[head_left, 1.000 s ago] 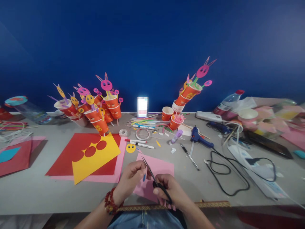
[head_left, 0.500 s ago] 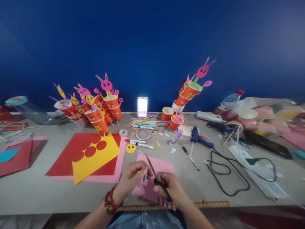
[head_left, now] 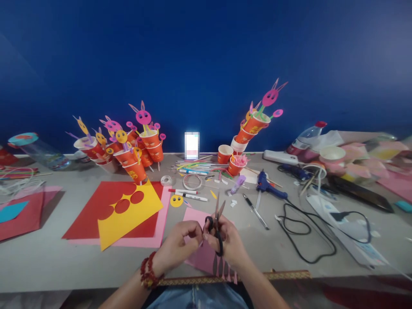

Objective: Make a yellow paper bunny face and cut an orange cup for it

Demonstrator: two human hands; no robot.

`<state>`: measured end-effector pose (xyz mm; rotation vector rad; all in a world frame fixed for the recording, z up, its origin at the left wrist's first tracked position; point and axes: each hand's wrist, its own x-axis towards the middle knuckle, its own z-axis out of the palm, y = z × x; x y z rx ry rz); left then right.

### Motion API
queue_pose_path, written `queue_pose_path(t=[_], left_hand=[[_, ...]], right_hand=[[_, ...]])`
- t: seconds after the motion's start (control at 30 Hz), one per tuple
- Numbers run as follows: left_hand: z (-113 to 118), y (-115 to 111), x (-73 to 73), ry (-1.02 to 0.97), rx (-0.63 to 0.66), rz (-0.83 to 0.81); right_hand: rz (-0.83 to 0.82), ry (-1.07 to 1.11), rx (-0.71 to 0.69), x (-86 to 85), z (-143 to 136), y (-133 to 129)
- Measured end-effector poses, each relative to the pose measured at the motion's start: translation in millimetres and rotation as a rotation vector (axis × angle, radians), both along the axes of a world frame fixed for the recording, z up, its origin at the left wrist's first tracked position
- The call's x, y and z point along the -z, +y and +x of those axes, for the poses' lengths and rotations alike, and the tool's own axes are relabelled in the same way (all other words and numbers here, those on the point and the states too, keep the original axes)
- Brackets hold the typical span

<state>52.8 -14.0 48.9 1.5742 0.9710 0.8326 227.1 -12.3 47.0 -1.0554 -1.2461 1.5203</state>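
My right hand (head_left: pixel 229 241) grips black-handled scissors (head_left: pixel 218 223), whose blades point up and away, parted a little. Close beside it, my left hand (head_left: pixel 184 241) is closed in a pinch, its fingertips near the right hand's fingers; what it holds is mostly hidden, with only a small dark and pinkish bit showing below the fingertips. Under both hands lies a pink paper sheet (head_left: pixel 199 256), with narrow cut strips along its lower right edge. A yellow smiley disc (head_left: pixel 177 201) and a small pink-and-blue piece (head_left: pixel 187 204) rest beyond the left hand.
Yellow paper (head_left: pixel 128 214) with round holes lies on red paper (head_left: pixel 86 214) at left. Decorated red cups (head_left: pixel 134 171) stand behind. Markers (head_left: pixel 190 195) lie centrally. A pen (head_left: pixel 256 212), a blue glue gun (head_left: pixel 270 187), a black cable (head_left: pixel 291 249) and a power strip (head_left: pixel 341 231) are at right.
The scissors have turned from pointing up-left to nearly upright, and their blades have parted. My left hand has rotated, and the pink-and-blue piece between its fingers is now mostly hidden.
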Motion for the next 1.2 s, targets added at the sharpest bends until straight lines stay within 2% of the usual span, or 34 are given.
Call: queue_pose_path(t=[0.27,0.4,0.5,0.63,0.77,0.83,1.2], left_hand=[[9,-7,13.5,-0.313,-0.120,-0.118],[18,-12,18.7,-0.373,-0.173,-0.088],[18,-10,13.5,-0.361,-0.215,-0.028],[12,-5,-0.7,-0.378,-0.263,-0.016],[9,-4,-11.0,-0.437,-0.233,-0.087],[9,-4,-12.6,-0.465,-0.221,-0.108],[11,-6,-11.3,-0.478,-0.204,-0.137]], right_hand=[[0.023,0.048,0.129,5.3,-5,-1],[0.009,0.109,0.180,2.6,-8,-4],[0.016,0.060,0.182,-1.7,-5,-6],[-0.004,-0.068,0.063,0.1,7,-14],[-0.175,-0.060,-0.157,11.0,15,-26],[-0.241,-0.033,-0.220,14.4,17,-31],[-0.263,-0.016,-0.222,16.2,16,-31]])
